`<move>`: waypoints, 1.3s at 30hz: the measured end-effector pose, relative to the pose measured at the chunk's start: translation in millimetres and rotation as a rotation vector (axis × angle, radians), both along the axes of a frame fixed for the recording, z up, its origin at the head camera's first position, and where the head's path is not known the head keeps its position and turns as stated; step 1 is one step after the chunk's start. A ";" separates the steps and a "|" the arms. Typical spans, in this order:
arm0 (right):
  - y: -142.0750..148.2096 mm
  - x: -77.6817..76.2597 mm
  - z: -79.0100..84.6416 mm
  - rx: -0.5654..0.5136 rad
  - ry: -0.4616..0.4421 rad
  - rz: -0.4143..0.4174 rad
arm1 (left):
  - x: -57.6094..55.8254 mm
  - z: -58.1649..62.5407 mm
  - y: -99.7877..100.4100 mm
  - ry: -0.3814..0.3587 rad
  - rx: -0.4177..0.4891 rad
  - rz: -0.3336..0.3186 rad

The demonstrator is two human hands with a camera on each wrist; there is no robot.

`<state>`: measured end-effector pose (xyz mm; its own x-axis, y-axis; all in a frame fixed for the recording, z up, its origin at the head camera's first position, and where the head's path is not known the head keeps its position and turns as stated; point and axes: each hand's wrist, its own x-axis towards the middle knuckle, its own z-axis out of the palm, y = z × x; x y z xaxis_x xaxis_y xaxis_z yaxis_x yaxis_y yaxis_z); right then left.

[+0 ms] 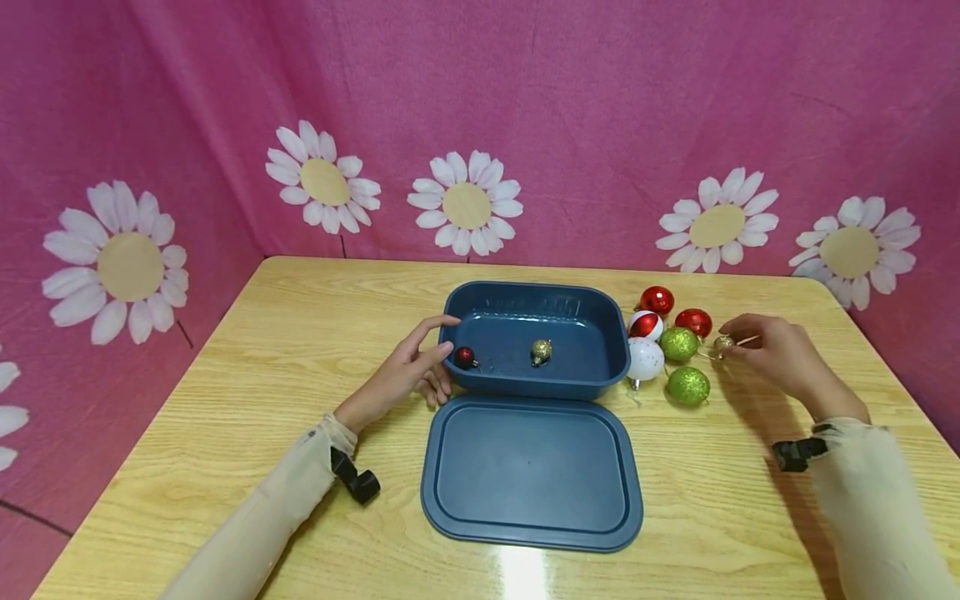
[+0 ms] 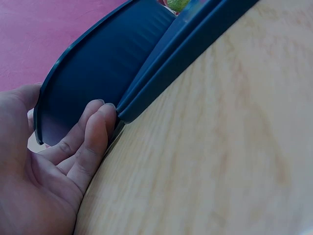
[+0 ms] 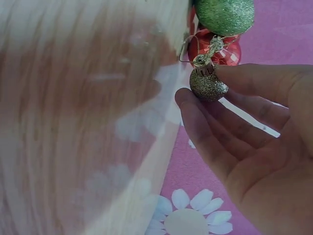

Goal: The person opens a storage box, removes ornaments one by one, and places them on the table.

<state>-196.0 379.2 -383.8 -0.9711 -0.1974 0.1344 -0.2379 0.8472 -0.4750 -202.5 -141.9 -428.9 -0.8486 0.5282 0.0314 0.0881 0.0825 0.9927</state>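
Observation:
A dark blue plastic box (image 1: 536, 387) stands on the table, with a small red bauble (image 1: 465, 357) and a small gold glitter bauble (image 1: 542, 352) inside. My left hand (image 1: 408, 364) grips the box's left end, thumb and index finger at the rim and the other fingers outside against the wall. To the right, my right hand (image 1: 776, 357) pinches another small gold glitter bauble (image 3: 209, 85) between thumb and fingers. The bauble's cap and string loop show in the right wrist view. Directly in front of the box lies its blue lid (image 1: 529, 471), flat.
Right of the box cluster two green glitter baubles (image 1: 687, 387), two shiny red baubles (image 1: 657, 300), a red-and-white bauble (image 1: 646, 326) and a white speckled bauble (image 1: 645, 359). A pink curtain with daisies (image 1: 465, 207) hangs behind the wooden table (image 1: 300, 333).

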 end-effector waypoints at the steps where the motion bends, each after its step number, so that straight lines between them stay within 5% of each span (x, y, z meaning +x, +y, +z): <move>1: 0.2 -0.3 -0.9 0.000 0.004 0.006 | 0.0 -0.1 0.0 -0.001 0.000 0.000; 29: -11.3 6.9 15.1 0.023 -0.022 0.002 | 2.1 2.2 0.3 -0.010 0.008 0.004; 39: -24.8 13.5 31.5 0.005 0.125 0.017 | 2.5 3.1 0.7 -0.003 0.013 -0.004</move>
